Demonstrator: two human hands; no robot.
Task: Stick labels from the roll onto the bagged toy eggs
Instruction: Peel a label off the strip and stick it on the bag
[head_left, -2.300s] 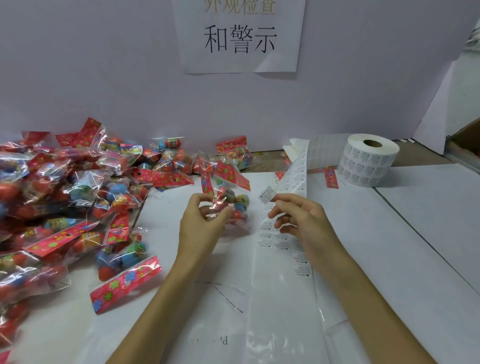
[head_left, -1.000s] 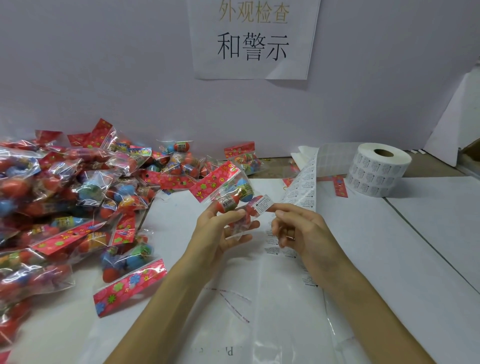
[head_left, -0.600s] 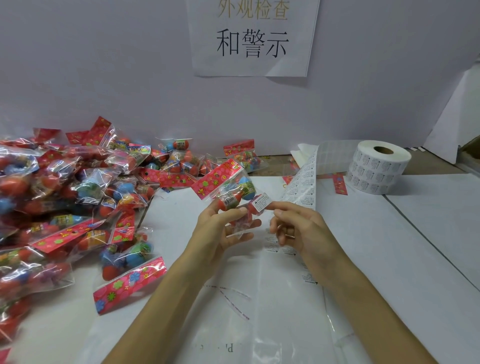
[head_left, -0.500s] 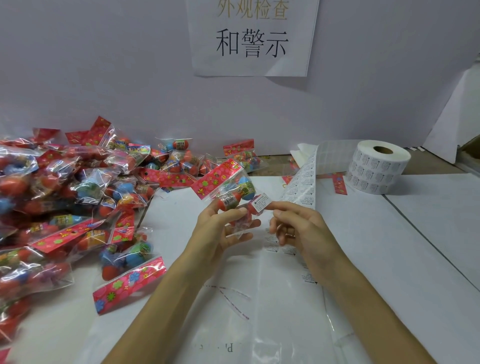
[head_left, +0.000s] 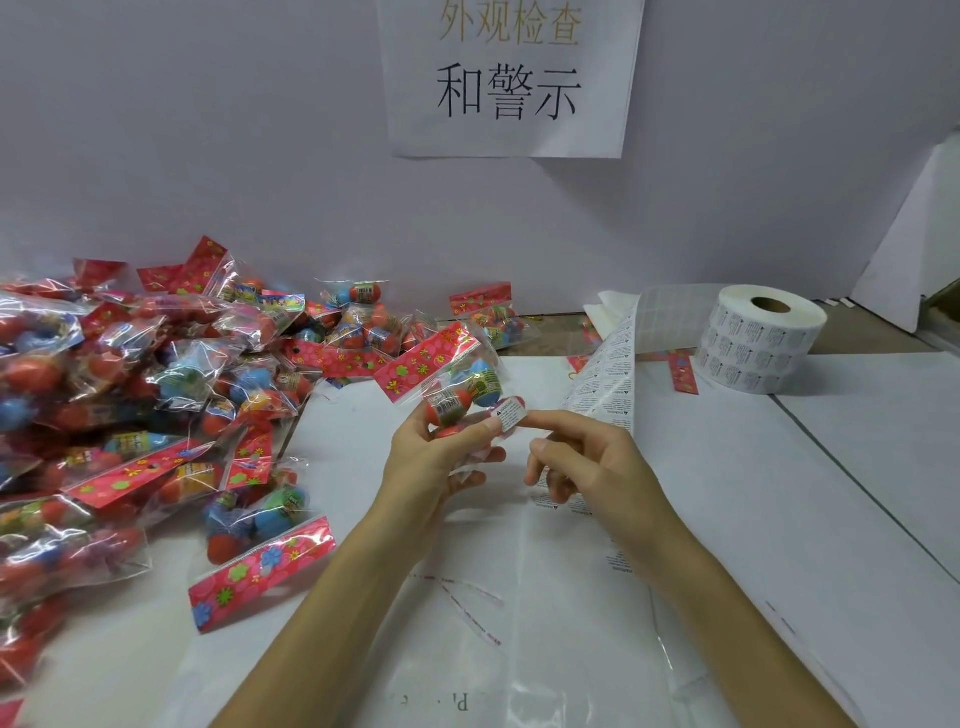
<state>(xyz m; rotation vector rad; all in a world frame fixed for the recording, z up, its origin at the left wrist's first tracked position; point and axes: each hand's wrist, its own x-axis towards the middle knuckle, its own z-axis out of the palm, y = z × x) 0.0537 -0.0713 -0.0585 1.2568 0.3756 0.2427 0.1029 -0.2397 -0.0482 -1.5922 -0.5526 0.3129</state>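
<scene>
Left hand (head_left: 441, 457) is gripping a bag of toy eggs (head_left: 457, 387) by its lower end, thumb beside the white warning label (head_left: 511, 417) on the film. Right hand (head_left: 587, 467) is holding nothing, its fingers relaxed and its index fingertip (head_left: 537, 418) touching the label's edge. Rubbing flat across the label, with an egg bracing behind it, should be seating it without wrinkles. Beyond the right hand, the label strip (head_left: 608, 374) is rising toward the roll (head_left: 758, 348).

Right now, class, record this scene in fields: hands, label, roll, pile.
Left hand: grips a clear plastic bag of toy eggs with a red flowered header
Label: small white printed label lies on that bag beside the left thumb
Right hand: index fingertip at the label's edge, holding nothing
Roll: white paper label roll stands on end, far right
Pile: more bagged eggs heaped at left
</scene>
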